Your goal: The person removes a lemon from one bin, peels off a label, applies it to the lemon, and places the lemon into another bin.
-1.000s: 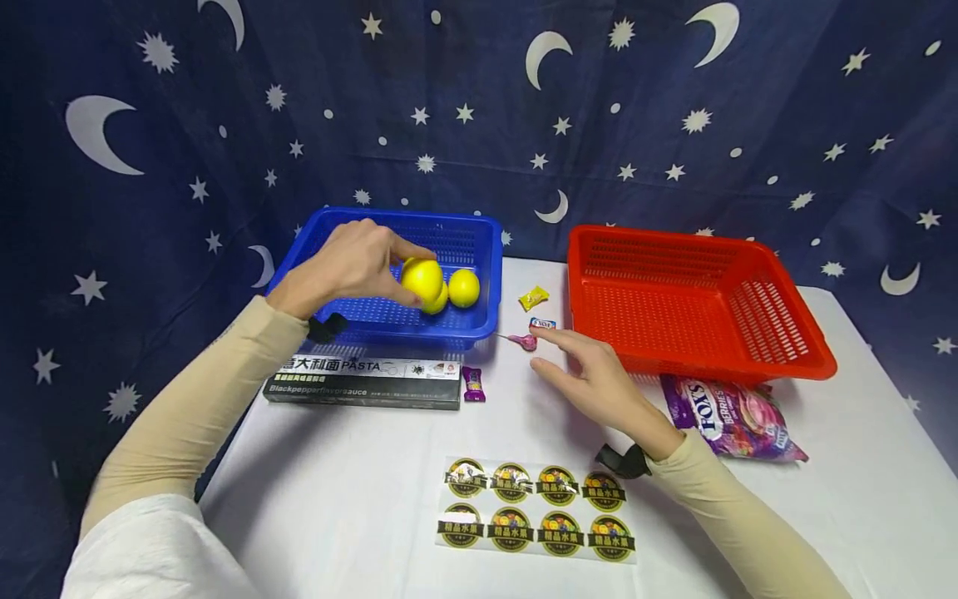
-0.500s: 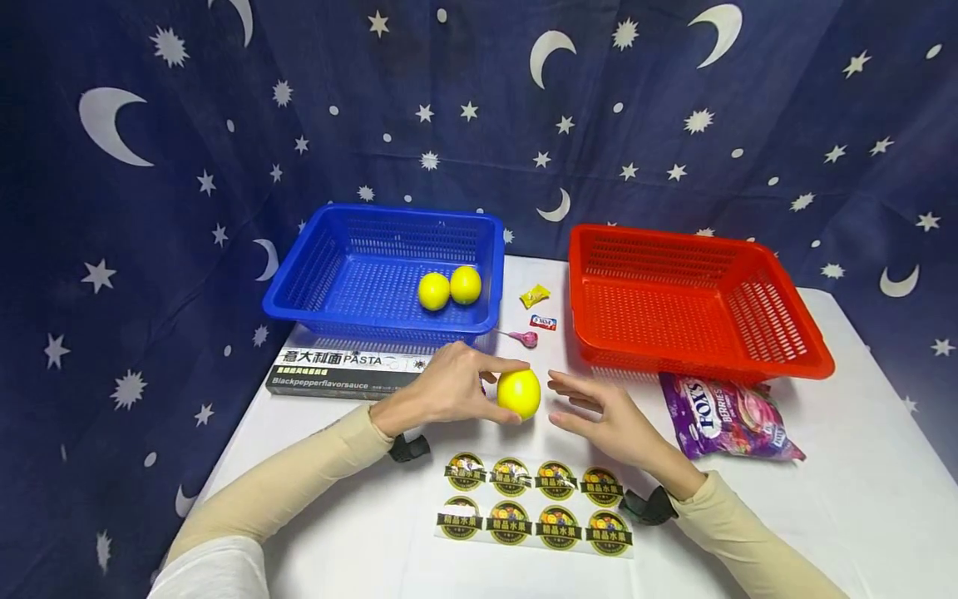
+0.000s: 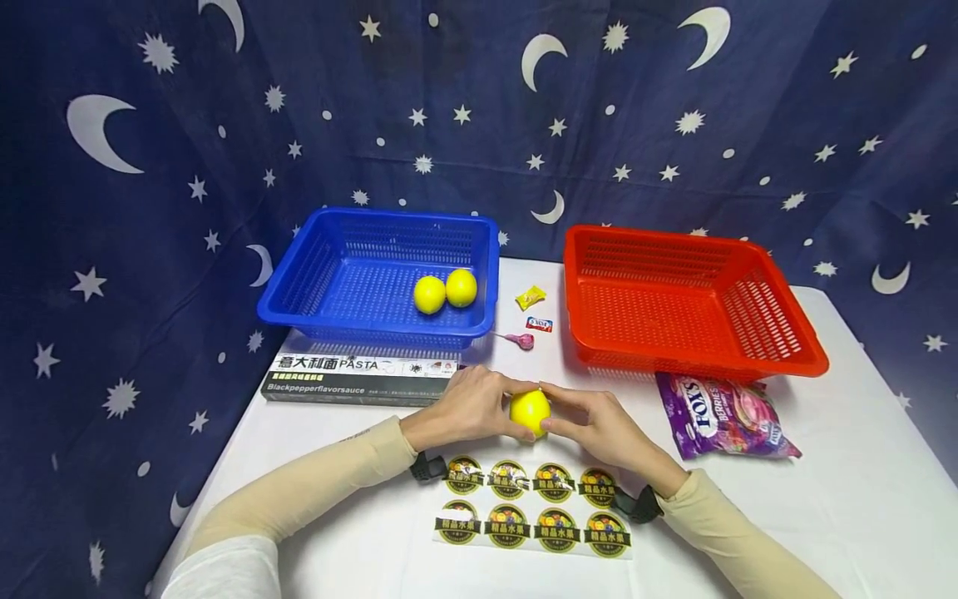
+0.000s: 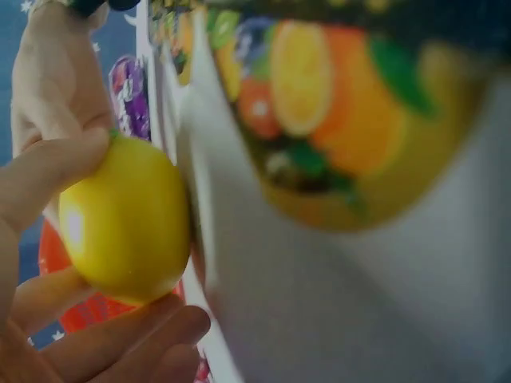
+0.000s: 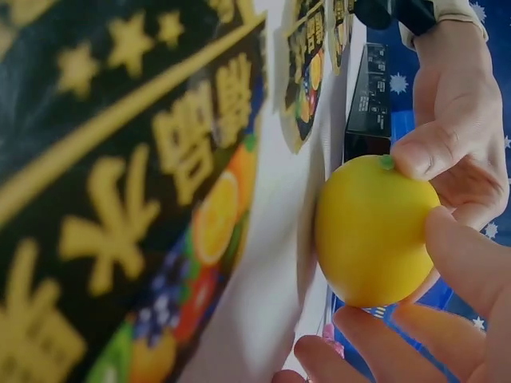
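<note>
A yellow lemon [image 3: 530, 410] is held between both hands just above the white table, behind the sticker sheet [image 3: 535, 507]. My left hand [image 3: 479, 403] grips it from the left with curled fingers, and my right hand [image 3: 591, 420] pinches it from the right. The left wrist view shows the lemon [image 4: 128, 219] between thumb and fingers. In the right wrist view the lemon [image 5: 374, 231] sits against my fingertips [image 5: 471, 239], with the other hand behind it. Two more lemons [image 3: 445, 291] lie in the blue basket [image 3: 299, 283].
A red basket [image 3: 786, 333] stands at the right, a purple candy bag [image 3: 722, 416] in front of it. A black pasta box [image 3: 359, 378] lies before the blue basket. Small wrapped candies [image 3: 533, 297] and a pink lollipop [image 3: 521, 340] lie between the baskets.
My left hand lifted one lemon out of the blue basket and carried it to the table's middle. My right hand drew back and closed onto the lemon from the right.
</note>
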Demonstrator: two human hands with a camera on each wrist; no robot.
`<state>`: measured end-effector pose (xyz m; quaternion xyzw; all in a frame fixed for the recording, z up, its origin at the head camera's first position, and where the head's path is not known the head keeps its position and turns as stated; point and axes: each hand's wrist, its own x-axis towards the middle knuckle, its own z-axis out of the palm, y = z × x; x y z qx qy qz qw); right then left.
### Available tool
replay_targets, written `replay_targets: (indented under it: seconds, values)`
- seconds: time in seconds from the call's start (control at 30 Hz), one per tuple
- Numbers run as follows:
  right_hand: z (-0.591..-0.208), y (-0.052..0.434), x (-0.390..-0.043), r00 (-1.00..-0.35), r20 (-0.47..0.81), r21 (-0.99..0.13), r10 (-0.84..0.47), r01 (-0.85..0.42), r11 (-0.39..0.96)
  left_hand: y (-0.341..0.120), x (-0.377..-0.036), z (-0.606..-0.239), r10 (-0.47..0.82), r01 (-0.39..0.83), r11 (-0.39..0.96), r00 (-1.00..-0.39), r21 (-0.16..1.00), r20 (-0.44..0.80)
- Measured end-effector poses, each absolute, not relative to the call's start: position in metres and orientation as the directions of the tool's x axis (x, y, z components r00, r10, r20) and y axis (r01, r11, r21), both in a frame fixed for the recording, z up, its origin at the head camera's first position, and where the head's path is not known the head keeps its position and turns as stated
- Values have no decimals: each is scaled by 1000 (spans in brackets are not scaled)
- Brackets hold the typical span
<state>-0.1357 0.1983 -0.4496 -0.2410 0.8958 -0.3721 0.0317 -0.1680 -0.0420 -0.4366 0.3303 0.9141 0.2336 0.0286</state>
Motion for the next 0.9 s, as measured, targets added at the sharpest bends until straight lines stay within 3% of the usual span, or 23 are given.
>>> replay_targets:
  seconds: [0.43, 0.7, 0.9]
  values:
    - [-449, 195, -135, -897, 116, -659, -427, -391, 642, -44, -164, -434, 626, 564, 669, -778, 483, 41]
    - [-443, 208, -127, -917, 127, -686, -379, -357, 634, -64, -144, -429, 579, 552, 723, -812, 416, 72]
    - [-434, 224, -97, -895, 269, -551, -357, -447, 705, -92, -113, -437, 646, 644, 697, -755, 315, 113]
